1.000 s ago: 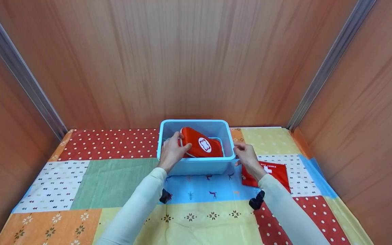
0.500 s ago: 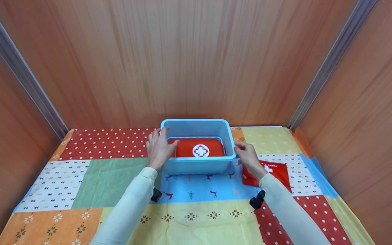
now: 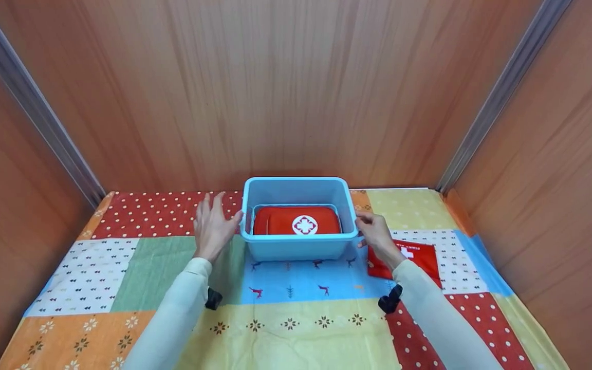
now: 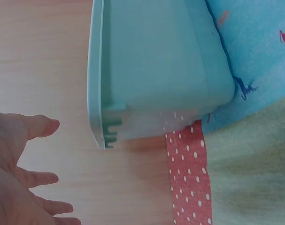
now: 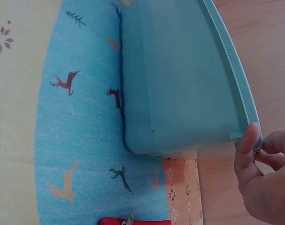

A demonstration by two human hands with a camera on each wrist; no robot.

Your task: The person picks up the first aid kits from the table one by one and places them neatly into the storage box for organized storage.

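Wood-grain upright panels (image 3: 296, 92) enclose the far, left and right sides of a patchwork-printed flat fabric cloth (image 3: 172, 277). At centre, toward the far edge, stands a light-blue rectangular plastic bin (image 3: 300, 238), upright. Within it lies a red, round-cornered, apparently fabric case (image 3: 280, 222) bearing a white cross emblem; a strip of red along its left side may belong to it or to a second item, which cannot be told. Outside the bin, to its near right, a flat red rectangular pouch (image 3: 422, 260), its material uncertain, lies on the cloth, partly hidden by the right forearm. The hands are well apart. The right hand (image 3: 376, 236) pinches the bin's right rim; the left hand (image 3: 214, 228), fingers spread, holds nothing and stands just beside the left rim, shown clear of it in the left wrist view. The step in hand appears to be taking hold of the bin at both ends, with only the right grip made. The next move probably calls for left fingers under the opposite rim.
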